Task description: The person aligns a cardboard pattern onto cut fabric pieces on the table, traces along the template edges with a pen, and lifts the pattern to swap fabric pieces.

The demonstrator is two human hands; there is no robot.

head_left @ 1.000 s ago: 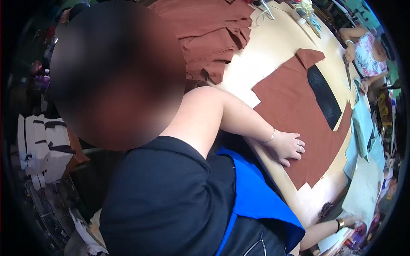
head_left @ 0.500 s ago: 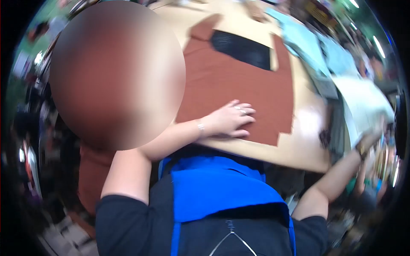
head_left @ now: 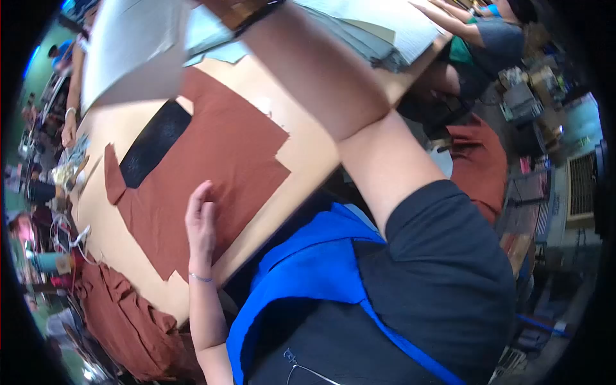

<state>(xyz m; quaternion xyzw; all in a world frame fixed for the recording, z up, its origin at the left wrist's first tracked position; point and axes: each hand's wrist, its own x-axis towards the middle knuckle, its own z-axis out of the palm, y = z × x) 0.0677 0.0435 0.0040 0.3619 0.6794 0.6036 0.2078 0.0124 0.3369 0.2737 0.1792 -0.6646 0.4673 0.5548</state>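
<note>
Brown cut fabric panel (head_left: 218,151) lies flat on the table (head_left: 305,151); cutting and spreading look done, its narrow left-end flap (head_left: 113,179) still folded. Notch faces away from the person; long axis seems roughly parallel to the near table edge. Black piece (head_left: 154,144) sits in the notch, over or under unclear. Left hand (head_left: 201,221) half-open over panel, nothing held; contact unclear. Right hand (head_left: 221,8) cropped beside raised pale sheet (head_left: 135,58), not laid down; grip can't be told.
</note>
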